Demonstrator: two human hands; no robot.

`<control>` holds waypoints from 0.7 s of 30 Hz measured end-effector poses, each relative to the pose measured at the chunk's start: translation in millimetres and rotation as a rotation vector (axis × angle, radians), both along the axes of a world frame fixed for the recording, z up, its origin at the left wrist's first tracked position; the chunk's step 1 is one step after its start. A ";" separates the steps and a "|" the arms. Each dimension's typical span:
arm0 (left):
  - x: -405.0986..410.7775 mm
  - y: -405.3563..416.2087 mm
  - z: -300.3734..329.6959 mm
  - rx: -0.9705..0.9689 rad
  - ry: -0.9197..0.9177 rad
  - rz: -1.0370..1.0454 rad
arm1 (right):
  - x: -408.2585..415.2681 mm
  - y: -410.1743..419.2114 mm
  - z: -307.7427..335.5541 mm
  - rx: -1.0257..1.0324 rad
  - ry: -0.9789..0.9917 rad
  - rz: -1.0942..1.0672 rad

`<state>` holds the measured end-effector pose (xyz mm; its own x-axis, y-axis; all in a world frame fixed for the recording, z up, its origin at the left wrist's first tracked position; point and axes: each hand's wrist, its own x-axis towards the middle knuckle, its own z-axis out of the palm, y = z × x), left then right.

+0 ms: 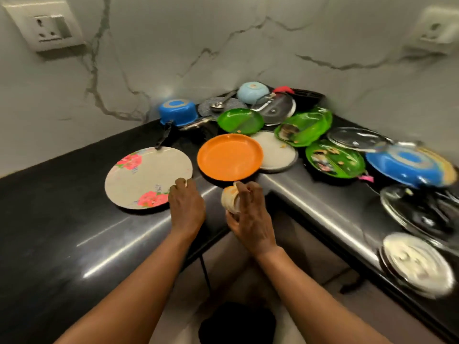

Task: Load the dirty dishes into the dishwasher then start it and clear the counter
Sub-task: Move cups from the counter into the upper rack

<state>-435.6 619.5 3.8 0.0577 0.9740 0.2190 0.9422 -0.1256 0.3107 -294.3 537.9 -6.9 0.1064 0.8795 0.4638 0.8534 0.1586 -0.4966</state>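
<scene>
I'm holding a small beige cup [230, 198] in my right hand [250, 219], fingers curling round it, just off the inner corner of the bench [62, 232]. It's looking light and stiff, probably slick, so I'm judging a wrap round the body is safest. My left hand [186, 207] is reaching to the floral plate [146, 177], fingertips touching its near rim; I can't tell whether that grip is pinching or just resting. The plate is lying flat on the bench, looking thin, rigid and light; the rim is the place to take it.

Just beyond, one orange plate [229, 156] is overlapping one white plate [277, 151]. Three green plates: one nearly clean [240, 120], two with scraps [304, 129] [334, 158]. To the right, two glass lids [357, 139] [417, 212], fragile, plus one steel plate [417, 265] and an upturned blue pan [407, 165]. Farthest back: a blue saucepan [177, 111], a pale blue bowl [252, 92], a third glass lid [277, 109], a ladle [219, 103]. No dishwasher in view.
</scene>
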 end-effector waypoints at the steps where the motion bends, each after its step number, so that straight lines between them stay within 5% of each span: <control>1: 9.8 -15.6 -1.3 0.026 0.004 -0.062 | 6.5 -23.7 -5.0 -0.007 0.001 -0.054; 8: 72.9 -139.8 -22.6 0.085 0.012 -0.462 | 35.4 -206.5 -44.9 -0.152 0.048 -0.408; 21: 184.7 -399.0 -133.3 -0.231 0.213 -1.209 | 39.7 -515.5 -137.8 -0.425 0.277 -1.060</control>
<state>-250.9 220.5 -129.5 0.9551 0.2870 -0.0733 0.2956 -0.9082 0.2962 -254.6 22.4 -144.7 0.9294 0.3690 0.0008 0.3138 -0.7892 -0.5278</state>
